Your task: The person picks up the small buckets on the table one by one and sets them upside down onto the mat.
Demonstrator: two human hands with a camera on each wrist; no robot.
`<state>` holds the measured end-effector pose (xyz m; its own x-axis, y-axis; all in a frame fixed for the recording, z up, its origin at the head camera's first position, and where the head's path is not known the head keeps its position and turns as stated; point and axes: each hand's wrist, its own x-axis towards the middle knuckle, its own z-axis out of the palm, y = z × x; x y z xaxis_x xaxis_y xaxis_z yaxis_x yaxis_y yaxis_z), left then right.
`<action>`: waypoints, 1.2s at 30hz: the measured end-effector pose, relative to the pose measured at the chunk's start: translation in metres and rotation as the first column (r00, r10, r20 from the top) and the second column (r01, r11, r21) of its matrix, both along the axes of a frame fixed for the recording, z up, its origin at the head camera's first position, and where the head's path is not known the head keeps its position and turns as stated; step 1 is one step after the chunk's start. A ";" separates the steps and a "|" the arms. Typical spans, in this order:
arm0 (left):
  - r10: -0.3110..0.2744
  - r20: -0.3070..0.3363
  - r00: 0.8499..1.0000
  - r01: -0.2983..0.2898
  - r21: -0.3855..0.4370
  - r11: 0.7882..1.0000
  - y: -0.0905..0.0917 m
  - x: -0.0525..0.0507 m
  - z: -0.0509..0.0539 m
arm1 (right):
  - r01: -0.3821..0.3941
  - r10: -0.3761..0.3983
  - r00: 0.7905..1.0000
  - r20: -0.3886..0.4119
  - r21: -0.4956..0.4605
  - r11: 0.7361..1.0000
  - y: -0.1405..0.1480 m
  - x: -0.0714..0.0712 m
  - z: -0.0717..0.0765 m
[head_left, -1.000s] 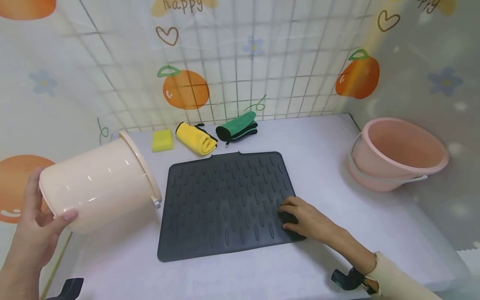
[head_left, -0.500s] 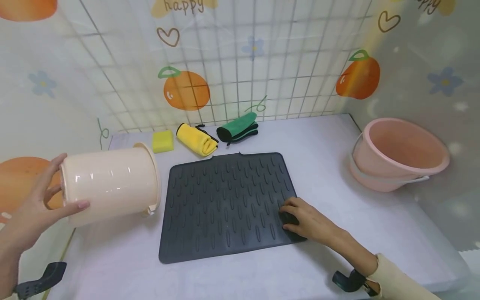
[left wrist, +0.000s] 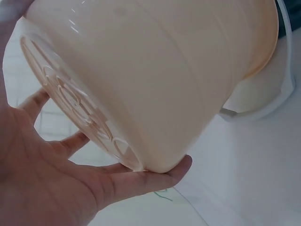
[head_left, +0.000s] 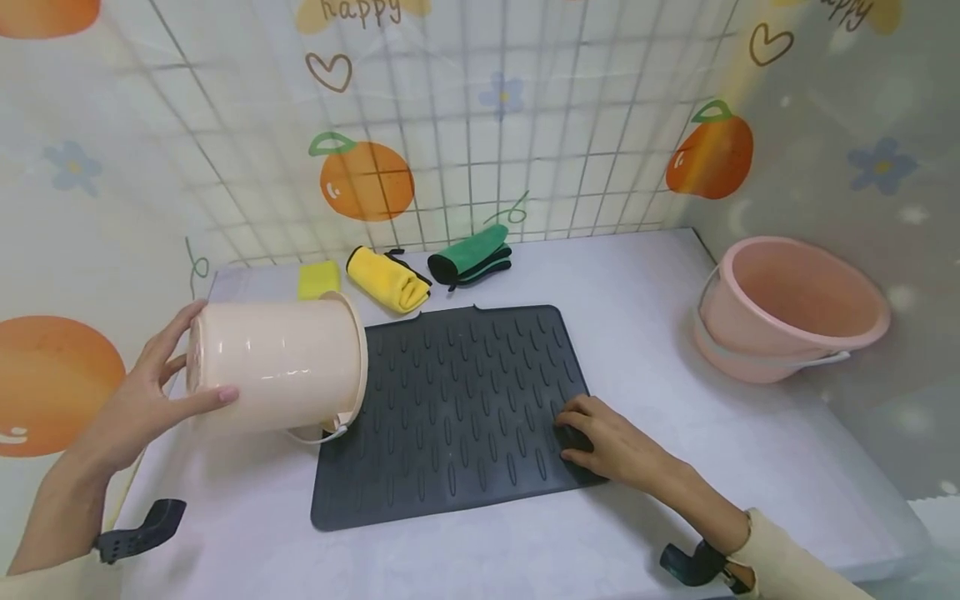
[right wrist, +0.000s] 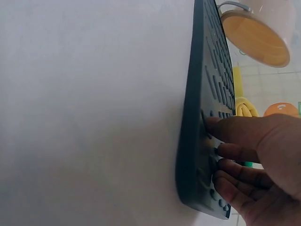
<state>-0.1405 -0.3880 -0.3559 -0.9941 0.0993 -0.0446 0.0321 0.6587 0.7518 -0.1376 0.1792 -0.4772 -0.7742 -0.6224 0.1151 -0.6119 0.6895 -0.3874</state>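
My left hand point(head_left: 146, 396) grips a cream plastic bucket point(head_left: 277, 358) by its base, fingers spread around the bottom rim and thumb along the side. Lying sideways in the air, the bucket has its mouth facing right over the left edge of a dark grey ridged mat point(head_left: 465, 400). In the left wrist view the ringed underside of the bucket point(left wrist: 77, 101) sits against my palm side. My right hand point(head_left: 618, 442) rests on the mat's right edge, thumb and bent fingertips touching its surface; nothing is seen held between them.
A yellow sponge point(head_left: 318, 280), a rolled yellow cloth point(head_left: 388, 279) and a rolled green cloth point(head_left: 471, 255) lie along the back wall. At the right stands a pink bucket point(head_left: 780, 350) with its handle down. White cloth point(head_left: 480, 558) covers the table.
My left hand has swung the cream bucket rightward, from slanting to nearly level, so its mouth now overlaps the mat. My right hand has stayed in place on the mat.
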 end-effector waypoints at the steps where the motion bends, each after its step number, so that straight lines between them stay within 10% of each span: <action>1: -0.001 0.004 1.000 0.001 -0.006 1.000 0.002 -0.001 0.001 | 0.002 -0.002 1.000 -0.001 0.001 1.000 0.000 0.000 0.000; 13: -0.051 -0.019 0.999 0.048 -0.111 0.993 0.046 -0.022 0.024 | -0.006 0.006 1.000 -0.018 -0.021 1.000 0.003 -0.001 0.001; 36: -0.170 0.005 0.985 0.155 -0.437 0.886 0.132 -0.066 0.034 | -0.005 0.004 1.000 -0.022 -0.040 0.999 0.003 0.001 -0.005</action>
<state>-0.2064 -0.2562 -0.3216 -0.9672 0.2380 -0.0888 0.1863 0.9022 0.3890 -0.1370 0.1817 -0.4825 -0.7684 -0.6204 0.1570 -0.6237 0.6709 -0.4011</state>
